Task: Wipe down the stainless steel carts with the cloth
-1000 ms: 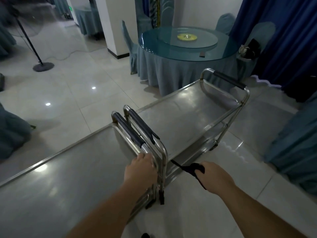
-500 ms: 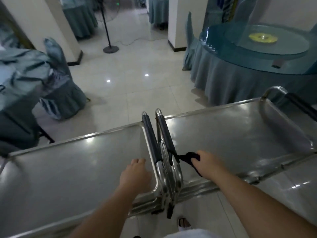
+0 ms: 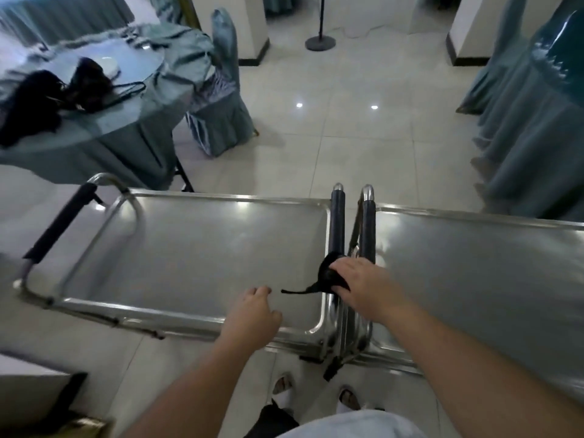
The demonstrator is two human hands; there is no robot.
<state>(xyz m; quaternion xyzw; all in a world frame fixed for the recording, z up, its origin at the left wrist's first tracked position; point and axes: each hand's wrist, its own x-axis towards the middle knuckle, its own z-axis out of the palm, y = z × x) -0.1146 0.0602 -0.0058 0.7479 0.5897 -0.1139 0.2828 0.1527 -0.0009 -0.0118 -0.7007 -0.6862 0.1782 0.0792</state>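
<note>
Under the right hand, a dark cloth is pressed against the padded handle at the end of the left cart, a thin strand of it trailing onto that cart's tray. The fingers lie over the cloth, holding it down, with the wrist above the gap between the two carts. The right cart starts just beyond this hand, its own handle beside the first. The left hand hovers over the tray's near rim, fingers loosely curled, holding nothing. Both trays are bare steel. Ahead of the hands lies open tiled floor, with draped tables either side.
</note>
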